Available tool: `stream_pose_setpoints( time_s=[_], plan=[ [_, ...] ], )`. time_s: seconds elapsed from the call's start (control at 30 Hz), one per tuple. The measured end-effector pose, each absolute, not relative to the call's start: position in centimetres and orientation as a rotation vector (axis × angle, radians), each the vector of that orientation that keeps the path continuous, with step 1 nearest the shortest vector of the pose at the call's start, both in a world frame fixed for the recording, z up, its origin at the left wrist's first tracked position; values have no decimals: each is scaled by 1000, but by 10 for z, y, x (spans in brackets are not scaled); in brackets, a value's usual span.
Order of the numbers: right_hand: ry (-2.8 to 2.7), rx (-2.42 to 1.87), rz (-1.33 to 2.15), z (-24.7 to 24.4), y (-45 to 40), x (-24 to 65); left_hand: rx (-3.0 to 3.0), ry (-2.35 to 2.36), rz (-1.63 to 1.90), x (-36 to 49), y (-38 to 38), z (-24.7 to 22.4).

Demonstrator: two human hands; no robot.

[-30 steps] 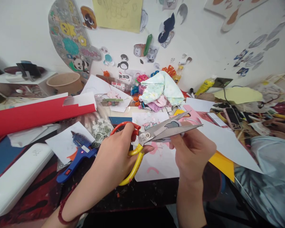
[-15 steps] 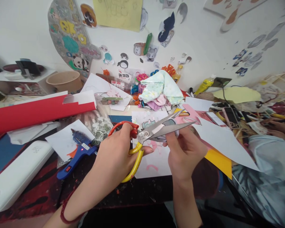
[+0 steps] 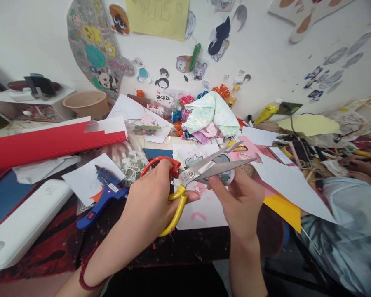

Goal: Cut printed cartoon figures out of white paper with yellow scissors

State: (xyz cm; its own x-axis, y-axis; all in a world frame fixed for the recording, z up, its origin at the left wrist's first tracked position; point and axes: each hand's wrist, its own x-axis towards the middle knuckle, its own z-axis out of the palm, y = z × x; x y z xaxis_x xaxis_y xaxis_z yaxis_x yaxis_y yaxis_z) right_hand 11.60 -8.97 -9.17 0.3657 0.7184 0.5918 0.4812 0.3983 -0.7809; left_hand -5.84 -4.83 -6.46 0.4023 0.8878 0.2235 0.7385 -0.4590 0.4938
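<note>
My left hand (image 3: 154, 194) grips a pair of scissors (image 3: 190, 175) by its red and yellow handles. The blades are spread apart and point to the right. A small paper cutout (image 3: 227, 175) with a grey-green drawing is pinched in my right hand (image 3: 241, 192), partly behind the lower blade. A narrow white scrap (image 3: 206, 166) lies between the blades. Beneath both hands is a white sheet (image 3: 185, 216) bearing a grey-green drawing and a curved pink piece (image 3: 198, 216).
A blue glue gun (image 3: 103, 198) lies left on white paper, beside a long white device (image 3: 31, 222). Red corrugated board (image 3: 49, 144) is behind them. Patterned cloth (image 3: 216, 113) sits at the back. Another person's hand (image 3: 363, 167) is far right, near a yellow sheet (image 3: 284, 212).
My right hand has turned and shifted slightly, and more of the cutout's drawing shows behind the blades. The scissors remain spread. The view has moved slightly.
</note>
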Motion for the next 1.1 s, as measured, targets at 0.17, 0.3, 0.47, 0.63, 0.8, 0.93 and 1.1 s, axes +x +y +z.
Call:
stream_pose_setpoints(
  time_s=[0.17,0.3,0.47,0.63,0.8,0.93,1.1],
  plan=[
    [-1200,-1201,218,-95,-87,111,2312,1416,655,-58,-49,-64],
    [-1231,-1165,176,-90,-85,110,2336,1444,672,-60,-48,-67],
    [-1261,-1161,100,-84,-85,118,2354,1459,656,-62,-45,-70],
    [-1432,-1212,73,-79,-85,134,2362,1372,632,-65,-42,-70],
    [-1565,-1221,47,-72,-84,148,2333,1350,615,-66,-42,-67],
    [-1684,-1171,55,-64,-82,156,2361,1325,589,-69,-44,-63],
    [-1823,-1104,58,-55,-82,166,2418,1327,553,-72,-45,-54]
  ],
)
